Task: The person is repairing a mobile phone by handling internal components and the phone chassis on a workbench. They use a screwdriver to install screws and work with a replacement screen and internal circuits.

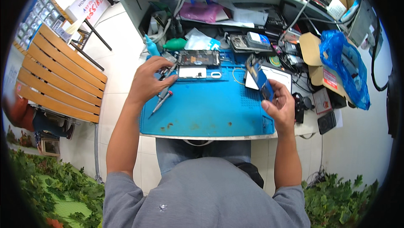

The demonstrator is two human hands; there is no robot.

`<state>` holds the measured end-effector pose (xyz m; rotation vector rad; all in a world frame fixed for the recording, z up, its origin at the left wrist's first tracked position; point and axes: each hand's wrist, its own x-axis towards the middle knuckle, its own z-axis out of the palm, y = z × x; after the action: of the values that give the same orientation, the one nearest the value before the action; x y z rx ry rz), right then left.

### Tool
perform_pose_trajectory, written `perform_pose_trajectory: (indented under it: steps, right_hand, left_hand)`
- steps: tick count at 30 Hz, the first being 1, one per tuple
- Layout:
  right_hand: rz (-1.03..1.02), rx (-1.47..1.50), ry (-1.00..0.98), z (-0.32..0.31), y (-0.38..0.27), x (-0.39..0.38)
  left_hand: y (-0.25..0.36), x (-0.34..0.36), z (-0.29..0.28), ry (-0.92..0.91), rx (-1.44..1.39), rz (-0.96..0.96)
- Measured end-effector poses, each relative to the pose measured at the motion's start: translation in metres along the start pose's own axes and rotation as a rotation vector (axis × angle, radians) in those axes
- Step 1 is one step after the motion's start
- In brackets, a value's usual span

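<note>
My left hand hovers at the upper left of the blue work mat, thumb and fingers apart beside several slim tools. A screwdriver with a red-marked end lies just below it. To its right rest an opened phone with dark insides and a white-and-silver phone part. My right hand is closed on the edge of a thin, blue, phone-sized panel, held tilted over the mat's right side. The panel's other face is hidden.
A light blue dropper bottle and a green blower bulb stand behind the mat. Another phone lies at the back. Tangled cables, a cardboard box and a blue plastic bag crowd the right. A slatted wooden table is at left.
</note>
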<state>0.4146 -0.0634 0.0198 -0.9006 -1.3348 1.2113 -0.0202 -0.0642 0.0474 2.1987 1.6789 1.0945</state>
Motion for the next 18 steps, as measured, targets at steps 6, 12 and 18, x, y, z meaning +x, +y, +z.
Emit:
perform_pose_trajectory:
  steps: [6, 12, 18]
  right_hand:
    - [0.026, -0.195, -0.054, 0.008, -0.002, -0.010]
    - [0.009, -0.243, -0.039, -0.002, 0.009, -0.029]
    - [0.071, -0.244, -0.025, -0.010, 0.006, -0.040]
  left_hand:
    - [-0.016, 0.077, 0.025, -0.287, 0.100, 0.073]
    - [-0.022, 0.126, 0.037, -0.630, 0.231, -0.019]
    - [-0.011, 0.137, 0.042, -0.721, 0.327, -0.046]
